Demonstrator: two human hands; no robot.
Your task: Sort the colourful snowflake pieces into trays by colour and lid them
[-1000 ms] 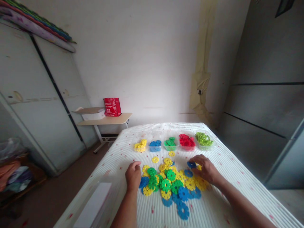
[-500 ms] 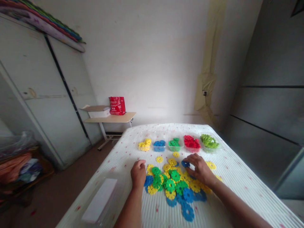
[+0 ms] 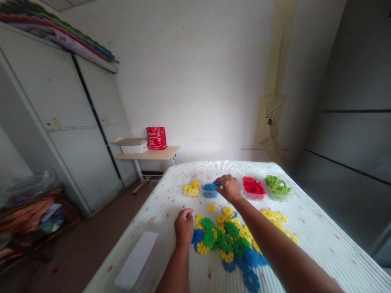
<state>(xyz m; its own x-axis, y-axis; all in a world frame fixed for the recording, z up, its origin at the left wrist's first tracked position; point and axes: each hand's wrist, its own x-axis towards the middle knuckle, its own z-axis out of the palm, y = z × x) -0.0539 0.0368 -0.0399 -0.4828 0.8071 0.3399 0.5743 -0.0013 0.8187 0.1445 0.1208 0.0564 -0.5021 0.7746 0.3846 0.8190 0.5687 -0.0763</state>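
Observation:
My right hand [image 3: 229,188] reaches over the row of tubs and pinches a blue notched plastic disc [image 3: 217,183] at the right rim of the clear tub of blue discs [image 3: 210,190]. My hand and forearm hide the green discs' tub. My left hand [image 3: 184,226] rests on the table with curled fingers, and no piece shows in it. Just right of it lies a mixed pile of flower-shaped discs, with a blue disc [image 3: 198,236] nearest, green discs [image 3: 227,243] and yellow discs [image 3: 202,247].
Clear tubs hold yellow discs [image 3: 192,189], red pieces [image 3: 253,187] and light green pieces [image 3: 277,186]. Several loose yellow discs [image 3: 280,217] lie right of my forearm. A white box [image 3: 137,260] is at the near left. A side table [image 3: 161,153] carries a red bag [image 3: 156,138].
My right hand has lifted the blue disc from the pile and carried it forward and left to the blue tub. My left hand stays beside the pile. The view has shifted slightly.

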